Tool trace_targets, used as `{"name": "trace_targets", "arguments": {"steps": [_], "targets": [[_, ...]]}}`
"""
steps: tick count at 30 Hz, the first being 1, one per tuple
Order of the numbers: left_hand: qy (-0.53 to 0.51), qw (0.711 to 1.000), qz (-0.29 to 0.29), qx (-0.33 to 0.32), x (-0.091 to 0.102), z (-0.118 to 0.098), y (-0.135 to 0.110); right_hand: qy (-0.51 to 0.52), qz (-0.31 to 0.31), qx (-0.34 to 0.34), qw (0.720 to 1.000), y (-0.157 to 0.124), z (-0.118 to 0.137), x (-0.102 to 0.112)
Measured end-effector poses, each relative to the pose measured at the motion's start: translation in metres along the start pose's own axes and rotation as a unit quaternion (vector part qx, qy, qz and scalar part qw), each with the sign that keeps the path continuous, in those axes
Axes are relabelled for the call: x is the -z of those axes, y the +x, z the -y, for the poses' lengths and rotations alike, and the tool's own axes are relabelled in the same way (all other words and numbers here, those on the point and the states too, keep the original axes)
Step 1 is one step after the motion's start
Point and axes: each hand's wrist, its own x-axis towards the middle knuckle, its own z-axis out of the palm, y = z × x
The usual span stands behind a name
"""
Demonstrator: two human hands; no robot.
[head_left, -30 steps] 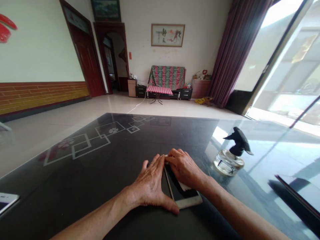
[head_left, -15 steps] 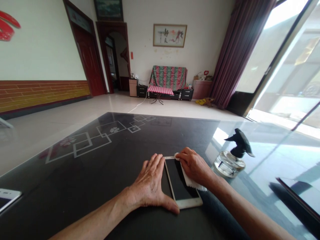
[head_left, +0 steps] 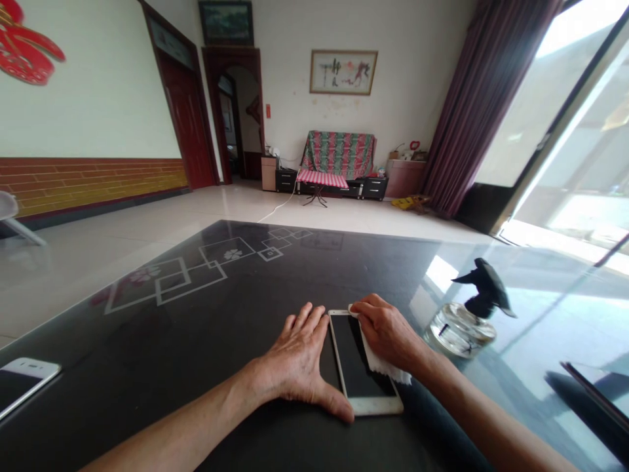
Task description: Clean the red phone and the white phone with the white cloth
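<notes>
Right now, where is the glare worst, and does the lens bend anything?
Head view: the window at right is blown out white; its light mirrors off the glossy table beside the spray bottle; the curtain and door frame lean, wide-angle distortion; the phone and cloth look sharp.

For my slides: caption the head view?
Left hand steadies a white phone on a black table; right hand presses a cloth on it.

Right hand (head_left: pixel 388 331) slid from the middle of the flat white-framed smartphone (head_left: pixel 354 360) to its right edge, small white cloth (head_left: pixel 384 371) dragged along, dark screen uncovered
</notes>
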Motion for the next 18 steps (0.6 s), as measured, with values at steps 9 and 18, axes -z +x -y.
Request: {"name": "trace_targets", "arguments": {"steps": [9,18], "targets": [[0.023,0.997,0.053,-0.041,0.01,0.02,-0.012,0.005,0.04,0.022,0.999,-0.009,0.02,0.009],[0.013,0.996,0.064,-0.057,0.014,0.024,-0.007,-0.008,0.028,0.056,0.998,-0.007,0.024,0.005]]}}
